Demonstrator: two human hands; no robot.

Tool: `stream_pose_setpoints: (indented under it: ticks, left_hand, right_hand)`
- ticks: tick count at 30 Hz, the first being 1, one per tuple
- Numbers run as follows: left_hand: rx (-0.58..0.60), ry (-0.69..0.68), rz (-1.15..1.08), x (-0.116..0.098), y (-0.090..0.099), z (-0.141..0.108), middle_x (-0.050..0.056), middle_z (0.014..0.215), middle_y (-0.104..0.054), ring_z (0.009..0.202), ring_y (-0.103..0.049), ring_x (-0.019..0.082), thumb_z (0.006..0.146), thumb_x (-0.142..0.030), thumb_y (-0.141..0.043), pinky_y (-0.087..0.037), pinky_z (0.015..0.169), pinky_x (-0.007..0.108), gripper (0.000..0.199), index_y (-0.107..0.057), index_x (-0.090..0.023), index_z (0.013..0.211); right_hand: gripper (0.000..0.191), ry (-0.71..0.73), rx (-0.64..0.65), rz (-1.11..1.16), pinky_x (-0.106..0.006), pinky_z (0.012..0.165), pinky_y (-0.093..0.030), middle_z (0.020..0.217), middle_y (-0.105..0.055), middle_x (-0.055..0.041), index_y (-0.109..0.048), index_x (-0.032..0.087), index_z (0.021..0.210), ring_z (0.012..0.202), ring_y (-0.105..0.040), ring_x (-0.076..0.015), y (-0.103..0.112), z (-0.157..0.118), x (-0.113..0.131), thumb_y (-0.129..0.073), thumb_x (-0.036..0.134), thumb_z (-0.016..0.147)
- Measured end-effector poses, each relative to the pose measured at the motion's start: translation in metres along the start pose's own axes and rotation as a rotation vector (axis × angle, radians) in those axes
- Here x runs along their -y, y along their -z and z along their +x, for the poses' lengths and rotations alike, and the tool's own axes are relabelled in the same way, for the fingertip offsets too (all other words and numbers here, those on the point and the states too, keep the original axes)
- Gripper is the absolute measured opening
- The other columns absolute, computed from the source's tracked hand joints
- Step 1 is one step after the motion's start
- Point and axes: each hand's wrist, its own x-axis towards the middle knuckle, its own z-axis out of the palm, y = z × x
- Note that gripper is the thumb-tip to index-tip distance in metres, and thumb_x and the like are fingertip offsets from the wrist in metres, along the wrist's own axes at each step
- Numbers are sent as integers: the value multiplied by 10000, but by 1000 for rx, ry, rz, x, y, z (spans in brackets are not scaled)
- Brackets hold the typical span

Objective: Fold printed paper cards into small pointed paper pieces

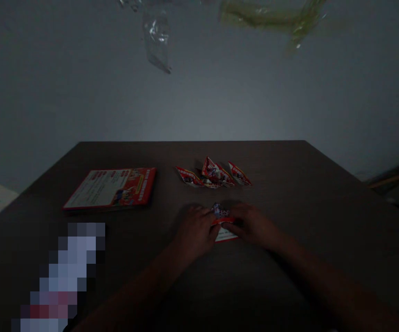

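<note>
Between my hands is a printed paper sheet (226, 234), red and white with a coloured picture on its far part. A red strip of it lies across the middle, and the white near edge shows below. My left hand (196, 230) holds its left side, with the fingers curled over it. On the right side my right hand (253, 225) presses and grips it, thumb towards the middle. Parts of the sheet are hidden under the fingers. Just beyond my hands lie several folded paper pieces (213, 173) in red and white, pointed at their ends.
A stack of red and white printed leaflets (108, 190) rests on the left of the dark wooden table (303, 184). Nearer me on the left is a pixelated, pale long object (70, 267). Behind the table stands a pale wall (199, 101) with tape and clear plastic on it.
</note>
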Motion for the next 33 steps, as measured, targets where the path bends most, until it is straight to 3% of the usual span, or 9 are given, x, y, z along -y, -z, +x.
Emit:
stream_pose_setpoints:
  ticks: [12, 21, 28, 33]
  left_hand:
    - [31, 106, 7, -5, -1, 4, 65, 867, -651, 819, -585, 206, 848, -306, -474, -432, 757, 339, 213, -647, -187, 884]
    - [42, 217, 5, -6, 4, 5, 51, 816, -674, 747, -603, 196, 816, -350, -503, -420, 700, 317, 223, -664, -195, 824]
    - [43, 351, -79, -6, 7, 3, 26, 878, -698, 761, -626, 192, 783, -400, -555, -420, 658, 285, 252, -656, -246, 955]
    - [51, 365, -122, -4, 10, 3, 19, 920, -700, 808, -635, 184, 782, -367, -567, -431, 699, 274, 246, -650, -251, 982]
  right_hand:
    - [172, -175, -53, 5, -234, 568, -368, 678, -609, -26, -620, 157, 730, 619, -534, -137, -4, 2, 1, -640, 320, 779]
    - [208, -339, -83, 87, -245, 583, -394, 735, -677, -22, -670, 181, 817, 644, -599, -155, -5, 4, -1, -688, 359, 711]
    - [241, -406, -81, 124, -251, 599, -420, 793, -697, -29, -679, 193, 854, 681, -626, -169, -4, 4, -2, -705, 364, 686]
    - [239, -423, -89, 143, -252, 604, -431, 789, -701, -20, -676, 200, 857, 673, -631, -165, -3, 3, -2, -712, 354, 678]
